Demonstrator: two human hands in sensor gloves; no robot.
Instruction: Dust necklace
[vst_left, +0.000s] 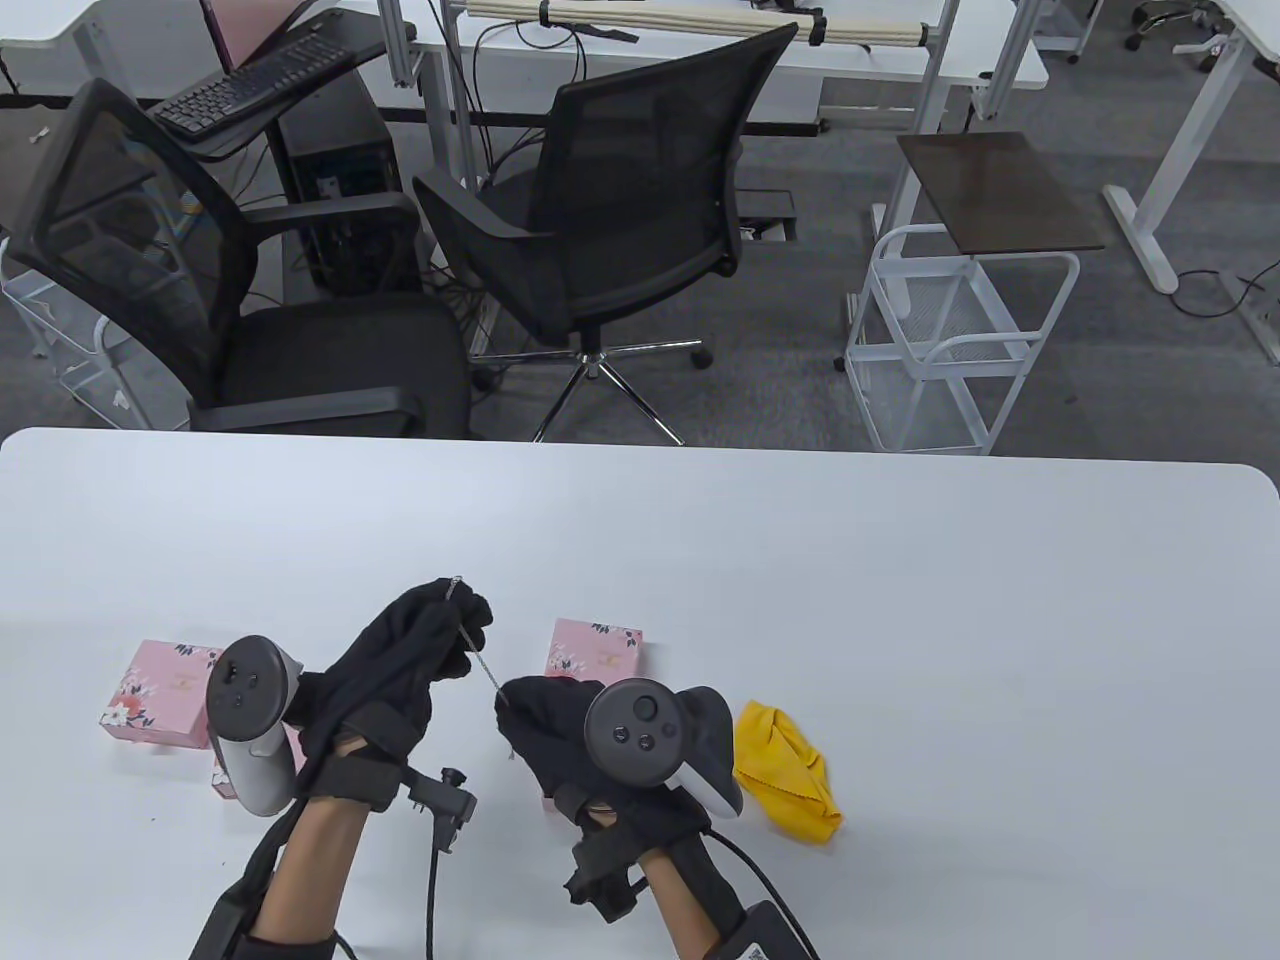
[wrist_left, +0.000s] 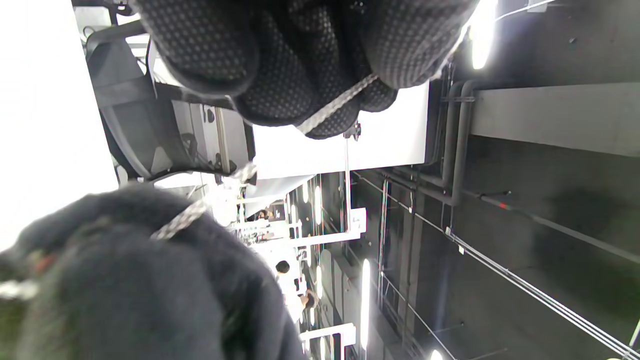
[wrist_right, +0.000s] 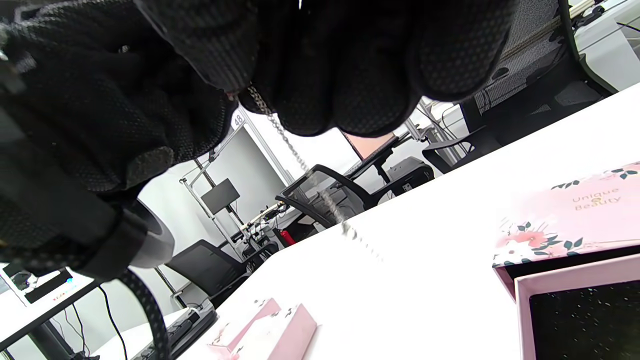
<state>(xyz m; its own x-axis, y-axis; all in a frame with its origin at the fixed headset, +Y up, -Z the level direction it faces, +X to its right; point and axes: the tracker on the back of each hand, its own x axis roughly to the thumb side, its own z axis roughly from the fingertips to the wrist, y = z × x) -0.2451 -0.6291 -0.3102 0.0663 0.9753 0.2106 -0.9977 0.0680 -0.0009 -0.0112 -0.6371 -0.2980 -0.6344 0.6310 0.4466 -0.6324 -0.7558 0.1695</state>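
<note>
Left hand (vst_left: 415, 650) raised above the desk (vst_left: 900, 620), fingertips pinched on the upper end of the necklace (vst_left: 478, 655). My right hand (vst_left: 560, 730) sits lower and just right of it, fingers curled round the lower end. Both grips are closed on the chain, which runs in a taut slant between them, clear of the desk. The left wrist view shows the links crossing under the left fingers (wrist_left: 320, 95); the right wrist view shows the chain leaving the right hand's fingers (wrist_right: 310, 95).

Taking the necklace as landmark: a yellow cloth (vst_left: 785, 770) lies crumpled on the desk to its right, just past the right hand, untouched. One pink box (vst_left: 595, 650) sits just behind the right hand, another pink box (vst_left: 160, 690) well to the left, partly behind the left tracker.

Judgement: the chain is only held out; no wiping is under way. Next move calls for freeing the right hand to take the cloth while the left keeps the chain hanging.

Hard to make out: any pendant or clasp, how much chain is bunched inside the right palm, and the open box by the right hand, cut off at the right wrist view's edge.
</note>
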